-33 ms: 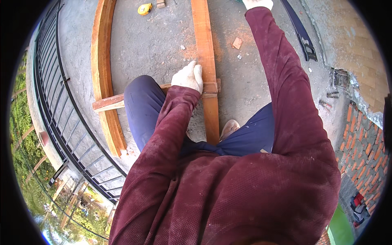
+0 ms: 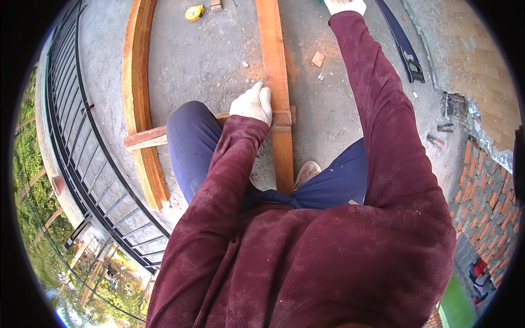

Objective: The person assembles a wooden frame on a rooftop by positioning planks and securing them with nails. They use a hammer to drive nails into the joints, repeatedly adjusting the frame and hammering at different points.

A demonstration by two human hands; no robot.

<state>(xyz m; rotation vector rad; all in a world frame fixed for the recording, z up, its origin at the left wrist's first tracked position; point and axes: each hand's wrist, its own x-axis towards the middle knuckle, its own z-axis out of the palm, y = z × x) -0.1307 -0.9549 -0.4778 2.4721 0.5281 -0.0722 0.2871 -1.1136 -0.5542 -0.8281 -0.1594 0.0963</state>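
My left hand (image 2: 251, 104), in a white knitted glove, is closed beside the left edge of a long reddish wooden beam (image 2: 271, 46). Its fingers are bunched together, and what lies inside them, if anything, is hidden. A short wooden crosspiece (image 2: 146, 138) lies across the beam and a second timber, running past my left knee and under my left hand. Reaching far forward, my gloved right hand (image 2: 346, 6) is cut off by the upper edge, so its fingers are mostly out of sight. A sliver of something green (image 2: 318, 1) shows next to it.
The second timber (image 2: 136, 65) lies at left, with a black metal railing (image 2: 90, 126) beyond it. A yellow tape measure (image 2: 194, 12), a small wood block (image 2: 216, 5) and a brick chip (image 2: 318, 58) lie on the concrete. At right are a dark handsaw (image 2: 407, 57), pliers (image 2: 436, 141) and brickwork (image 2: 484, 191).
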